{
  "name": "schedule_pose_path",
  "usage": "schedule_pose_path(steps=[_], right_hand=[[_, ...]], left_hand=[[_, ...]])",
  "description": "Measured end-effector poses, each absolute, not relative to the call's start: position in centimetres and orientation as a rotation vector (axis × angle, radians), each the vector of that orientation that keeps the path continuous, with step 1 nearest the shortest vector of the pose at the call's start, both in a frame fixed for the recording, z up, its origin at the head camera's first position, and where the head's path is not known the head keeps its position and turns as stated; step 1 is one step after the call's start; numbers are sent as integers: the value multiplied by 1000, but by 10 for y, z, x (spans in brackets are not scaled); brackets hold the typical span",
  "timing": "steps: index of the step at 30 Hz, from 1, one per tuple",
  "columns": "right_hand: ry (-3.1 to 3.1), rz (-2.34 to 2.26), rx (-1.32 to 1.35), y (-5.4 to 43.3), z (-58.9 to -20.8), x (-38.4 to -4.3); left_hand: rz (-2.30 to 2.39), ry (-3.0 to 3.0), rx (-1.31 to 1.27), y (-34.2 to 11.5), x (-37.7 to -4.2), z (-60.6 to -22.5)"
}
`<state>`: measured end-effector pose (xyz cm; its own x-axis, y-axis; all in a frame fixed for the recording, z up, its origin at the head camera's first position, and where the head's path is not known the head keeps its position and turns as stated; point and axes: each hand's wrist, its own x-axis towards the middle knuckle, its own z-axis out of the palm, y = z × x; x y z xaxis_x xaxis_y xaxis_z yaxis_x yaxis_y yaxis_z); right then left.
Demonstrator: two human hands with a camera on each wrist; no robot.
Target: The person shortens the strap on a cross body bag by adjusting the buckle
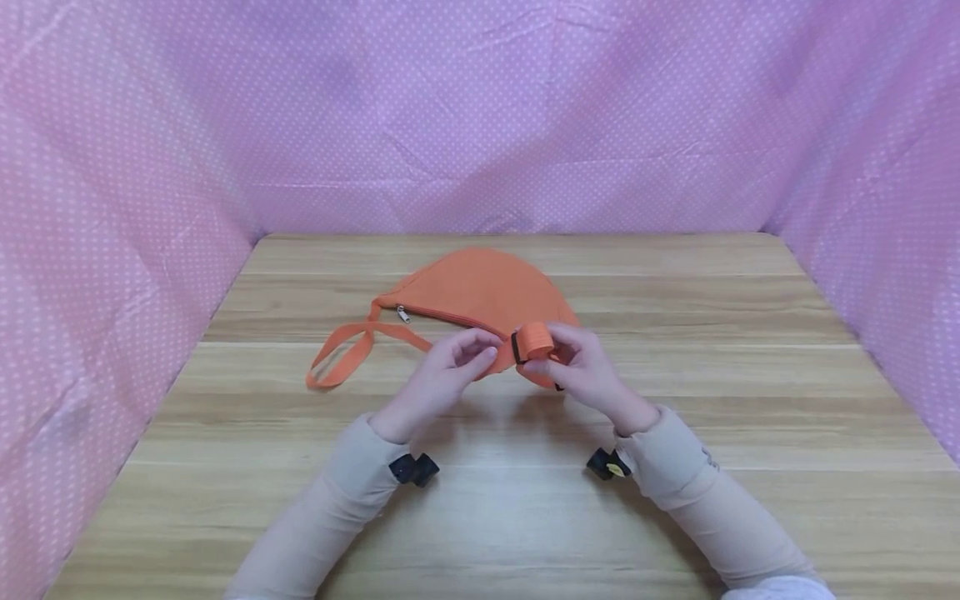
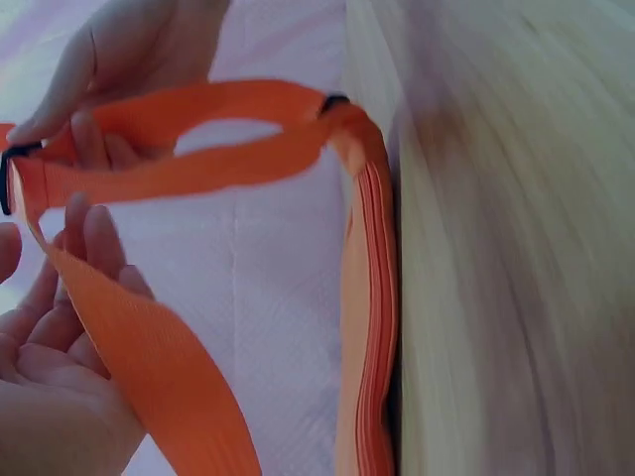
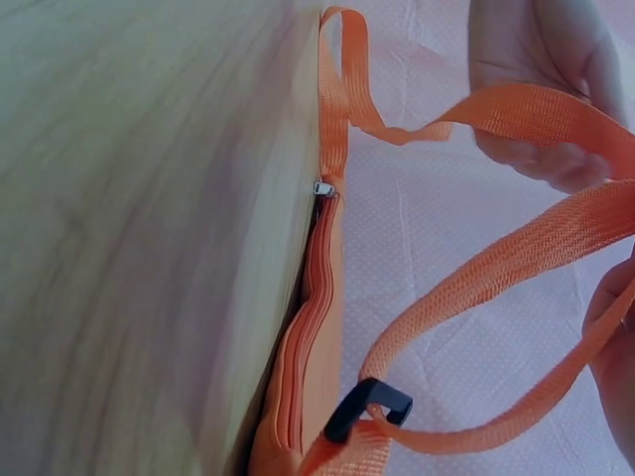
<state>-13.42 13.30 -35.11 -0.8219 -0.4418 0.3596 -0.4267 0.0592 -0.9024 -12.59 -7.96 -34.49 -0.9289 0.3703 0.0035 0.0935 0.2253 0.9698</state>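
An orange crescent-shaped bag [image 1: 480,287] lies on the table, its red-edged zipper facing me and the silver zipper pull [image 1: 403,314] near the left corner. My left hand [image 1: 450,367] pinches the orange strap [image 2: 164,377] between thumb and fingers. Opposite it, my right hand [image 1: 588,367] grips the looped strap beside a black slider buckle [image 1: 516,348], its fingertips right at the buckle. In the right wrist view, another black buckle [image 3: 347,412] joins the strap to the bag's right corner. Both hands hold the strap raised in front of the bag.
A slack loop of strap [image 1: 348,367] trails on the wooden table [image 1: 720,367] to the left of the bag. Pink dotted cloth [image 1: 480,108] hangs around the back and both sides. Small black devices [image 1: 414,469] sit on both wrists, over beige sleeves.
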Motion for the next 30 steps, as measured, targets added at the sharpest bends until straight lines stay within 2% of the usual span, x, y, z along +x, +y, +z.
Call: schedule_pose_path(steps=[8, 17, 30], right_hand=[[2320, -1888, -910, 134, -348, -133], [2239, -1876, -1044, 128, -353, -132], [2256, -1823, -1072, 126, -349, -134]], left_hand=[[1832, 2315, 425, -86, -124, -343], [1979, 2197, 397, -74, -120, -340], [2063, 2067, 364, -74, -119, -338]])
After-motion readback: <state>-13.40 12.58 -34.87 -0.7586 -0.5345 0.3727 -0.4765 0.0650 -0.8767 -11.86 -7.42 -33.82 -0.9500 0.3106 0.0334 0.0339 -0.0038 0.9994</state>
